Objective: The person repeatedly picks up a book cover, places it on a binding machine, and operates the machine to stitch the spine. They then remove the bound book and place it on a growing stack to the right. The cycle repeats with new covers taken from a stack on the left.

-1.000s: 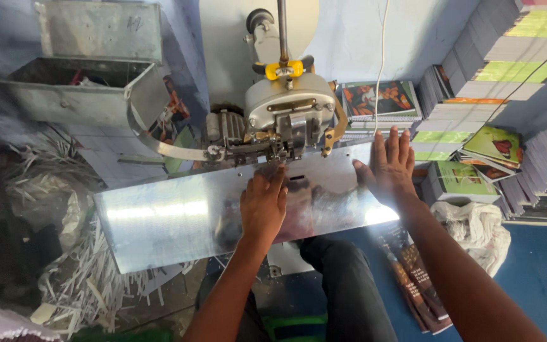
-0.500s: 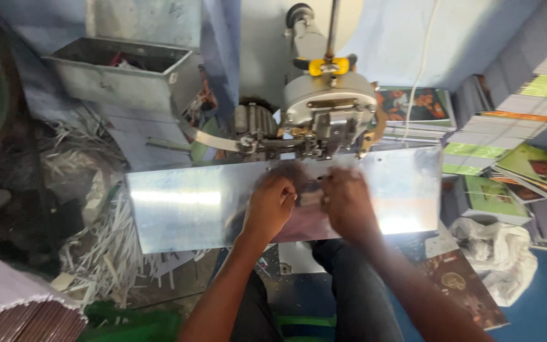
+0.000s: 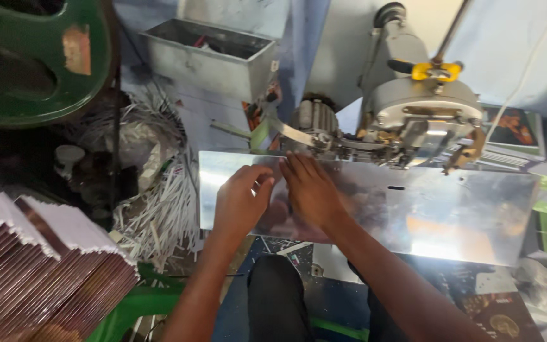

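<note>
Both hands, left hand [image 3: 240, 201] and right hand [image 3: 309, 190], lie with fingers loosely spread, gripping nothing, on the shiny metal plate [image 3: 413, 218], just before the stitching machine [image 3: 422, 117]

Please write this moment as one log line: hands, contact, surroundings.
left hand: on metal plate, empty | right hand: flat on plate, empty | machine head: behind plate | paper strips: left

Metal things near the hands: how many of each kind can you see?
Shiny flat metal plate: 1
Grey machine head: 1
Open grey metal box: 1
Total: 3
The left hand and right hand both rest on the plate.
</note>
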